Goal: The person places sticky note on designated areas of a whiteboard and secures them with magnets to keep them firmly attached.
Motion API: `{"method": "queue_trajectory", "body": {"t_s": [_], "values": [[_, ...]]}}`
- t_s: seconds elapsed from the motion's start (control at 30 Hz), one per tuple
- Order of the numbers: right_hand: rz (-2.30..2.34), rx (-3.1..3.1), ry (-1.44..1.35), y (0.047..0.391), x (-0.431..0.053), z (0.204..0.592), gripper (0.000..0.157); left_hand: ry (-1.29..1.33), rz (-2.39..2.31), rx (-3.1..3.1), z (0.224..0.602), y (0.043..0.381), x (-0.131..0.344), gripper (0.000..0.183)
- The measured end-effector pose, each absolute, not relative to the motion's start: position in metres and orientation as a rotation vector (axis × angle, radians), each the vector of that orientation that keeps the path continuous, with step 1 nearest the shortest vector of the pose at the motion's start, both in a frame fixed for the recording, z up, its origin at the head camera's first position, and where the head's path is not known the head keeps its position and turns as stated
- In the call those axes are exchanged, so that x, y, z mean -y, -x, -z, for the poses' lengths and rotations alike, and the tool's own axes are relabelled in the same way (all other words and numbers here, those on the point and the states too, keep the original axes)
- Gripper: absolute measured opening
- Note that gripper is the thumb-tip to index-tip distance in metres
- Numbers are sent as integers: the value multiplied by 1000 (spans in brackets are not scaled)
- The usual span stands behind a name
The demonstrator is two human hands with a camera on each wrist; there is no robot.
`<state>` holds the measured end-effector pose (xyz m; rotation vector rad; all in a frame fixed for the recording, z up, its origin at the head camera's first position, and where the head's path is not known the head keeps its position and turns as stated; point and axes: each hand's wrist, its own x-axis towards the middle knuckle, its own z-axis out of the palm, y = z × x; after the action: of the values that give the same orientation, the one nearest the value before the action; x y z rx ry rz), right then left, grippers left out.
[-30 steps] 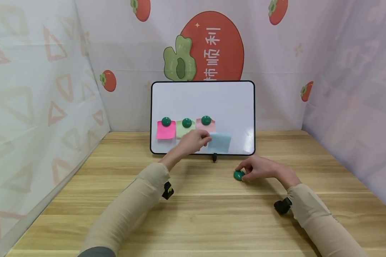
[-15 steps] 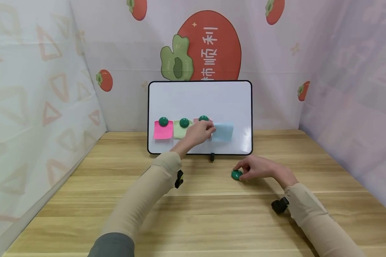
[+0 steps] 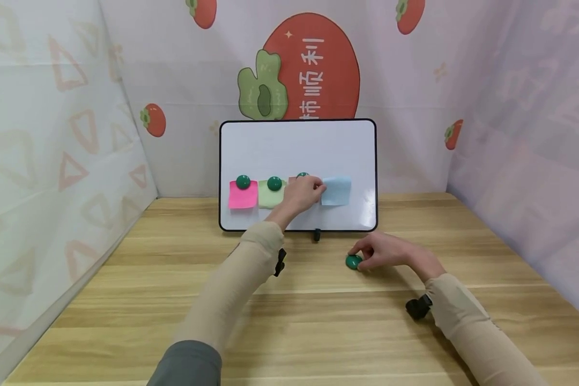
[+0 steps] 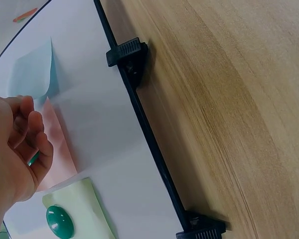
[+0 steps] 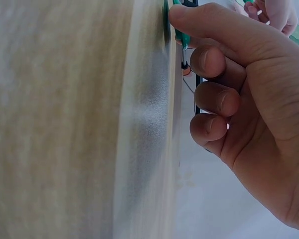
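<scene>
My left hand [image 3: 303, 194] pinches the left edge of a light blue sticky note [image 3: 336, 191] in front of the whiteboard [image 3: 299, 147]. In the left wrist view the blue note's [image 4: 32, 72] lower edge curls off the board. A pink-salmon note [image 4: 59, 149], mostly hidden by the left hand in the head view, hangs beside it under a green round magnet [image 3: 303, 175]. Down on the table, my right hand [image 3: 386, 250] grips another green magnet [image 3: 353, 261] between thumb and finger; its other fingers are curled, as the right wrist view shows.
A hot pink note [image 3: 243, 198] and a pale green note [image 3: 271, 199] hang at the board's left, each under a green magnet. Black feet [image 4: 129, 55] support the board's lower edge on the wooden table [image 3: 318, 327]. Fabric walls [image 3: 183, 155] stand behind and at both sides.
My left hand has moved up and slightly right with the blue note, which now sits level with the other notes. The right hand stays in place with its magnet.
</scene>
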<state>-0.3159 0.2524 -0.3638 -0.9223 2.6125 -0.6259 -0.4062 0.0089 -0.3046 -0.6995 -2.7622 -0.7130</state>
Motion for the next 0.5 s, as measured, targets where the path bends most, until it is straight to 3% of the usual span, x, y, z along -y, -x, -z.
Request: {"method": "queue_trajectory", "body": {"t_s": [0.5], "values": [[630, -2625, 888, 314, -252, 361, 36, 623, 747, 2756, 309, 411, -18, 30]]}}
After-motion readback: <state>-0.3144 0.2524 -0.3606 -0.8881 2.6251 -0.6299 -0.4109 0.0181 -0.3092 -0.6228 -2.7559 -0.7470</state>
